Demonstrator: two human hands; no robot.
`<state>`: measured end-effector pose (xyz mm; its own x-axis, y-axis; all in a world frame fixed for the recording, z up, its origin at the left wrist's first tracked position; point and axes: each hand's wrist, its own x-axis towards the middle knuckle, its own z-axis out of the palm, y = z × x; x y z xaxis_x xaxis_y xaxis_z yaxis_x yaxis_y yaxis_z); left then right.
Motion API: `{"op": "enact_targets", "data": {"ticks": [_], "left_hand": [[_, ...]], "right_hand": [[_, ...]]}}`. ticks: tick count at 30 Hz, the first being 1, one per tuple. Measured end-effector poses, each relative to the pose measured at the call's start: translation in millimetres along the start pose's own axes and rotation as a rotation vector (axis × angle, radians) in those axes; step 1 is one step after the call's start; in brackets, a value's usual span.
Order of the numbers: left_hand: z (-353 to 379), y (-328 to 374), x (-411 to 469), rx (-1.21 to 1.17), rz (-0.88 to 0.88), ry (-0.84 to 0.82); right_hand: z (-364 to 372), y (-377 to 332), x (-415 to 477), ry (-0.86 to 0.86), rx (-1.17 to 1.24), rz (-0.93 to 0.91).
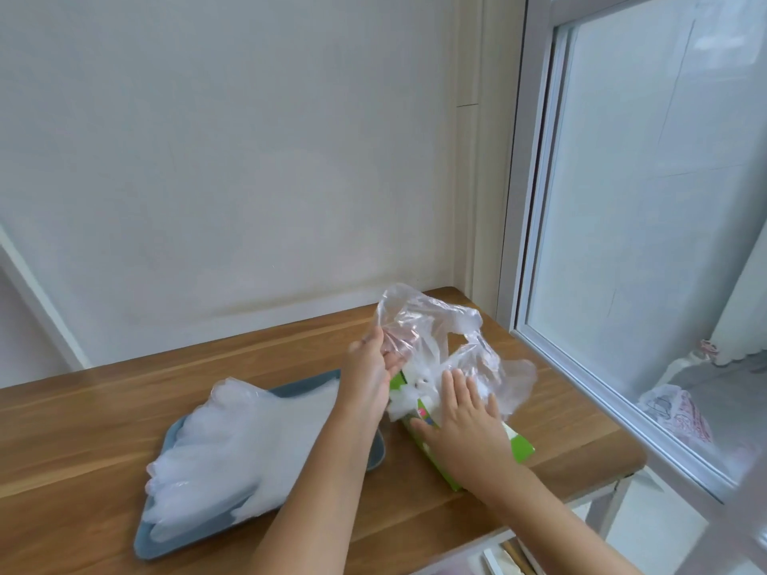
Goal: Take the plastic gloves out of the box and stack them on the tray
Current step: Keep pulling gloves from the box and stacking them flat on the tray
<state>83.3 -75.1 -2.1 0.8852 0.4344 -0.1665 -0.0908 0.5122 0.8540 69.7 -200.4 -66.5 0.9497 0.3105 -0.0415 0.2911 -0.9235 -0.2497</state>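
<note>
While the left hand (373, 367) pinches a glove (427, 321) above the box (521, 448), which the flat right hand (460, 421) pins, clinging neighbours could drag out and miss the tray (149, 545) at nine o'clock.

The green box (522, 448) is mostly hidden under the right hand (460, 412) and a clear glove (431, 321), its print unreadable, and stacked gloves (232, 441) cover most of the tray (143, 547)
</note>
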Motion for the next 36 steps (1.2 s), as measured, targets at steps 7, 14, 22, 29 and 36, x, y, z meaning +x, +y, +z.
{"op": "enact_targets", "data": {"ticks": [7,14,22,29,36], "left_hand": [[-28.9,62.6,4.3,-0.257,0.127,-0.074],[-67.7,108.5,-22.5,0.099,0.423,0.150],[-75.0,104.3,-72.6,0.820,0.843,0.060],[-120.4,113.6,-97.5,1.053,0.758,-0.127],[-184.5,152.0,-74.8,1.002,0.539,-0.116]], "right_hand": [[-13.2,20.4,28.6,-0.041,-0.099,0.048],[-88.7,-8.7,-1.7,0.376,0.109,-0.094],[-139.0,-115.4,-12.2,-0.584,1.412,-0.188],[-133.6,-159.5,27.4,-0.467,1.084,-0.274],[-163.2,-171.4,18.3,-0.670,0.224,-0.786]]}}
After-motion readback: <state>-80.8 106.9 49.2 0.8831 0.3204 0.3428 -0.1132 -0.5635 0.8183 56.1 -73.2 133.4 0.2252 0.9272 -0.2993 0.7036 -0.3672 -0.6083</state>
